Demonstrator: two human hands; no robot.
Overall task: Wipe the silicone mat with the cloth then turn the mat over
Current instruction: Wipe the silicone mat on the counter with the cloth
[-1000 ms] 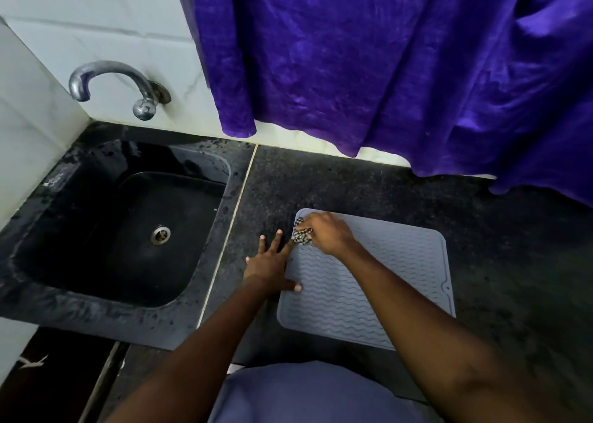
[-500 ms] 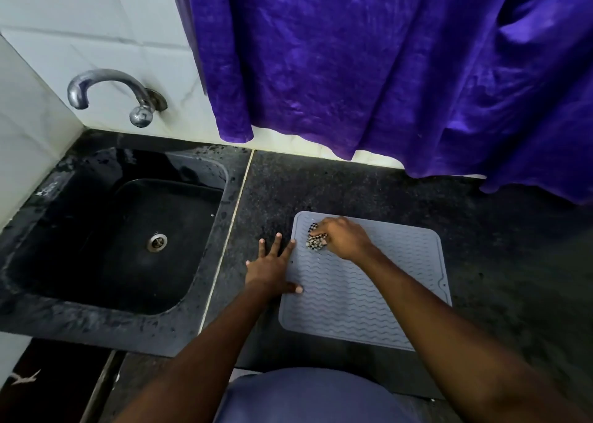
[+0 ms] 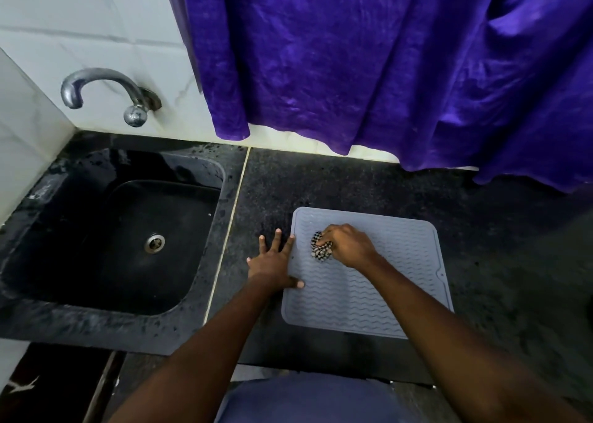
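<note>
Grips balled cloth [image 3: 321, 252] in curled right hand [image 3: 349, 246] atop the silicone mat [image 3: 385, 294], pins its edge just left of that grip with flat left hand [image 3: 272, 266]; probably light, floppy, tacky: peel from a corner.

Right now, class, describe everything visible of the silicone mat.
The silicone mat is pale grey, rectangular with rounded corners, ribbed with wavy ridges inside a border. It lies flat on the dark counter. The right hand presses a checked cloth on it; the left hand lays its thumb on the mat's left edge.
</note>
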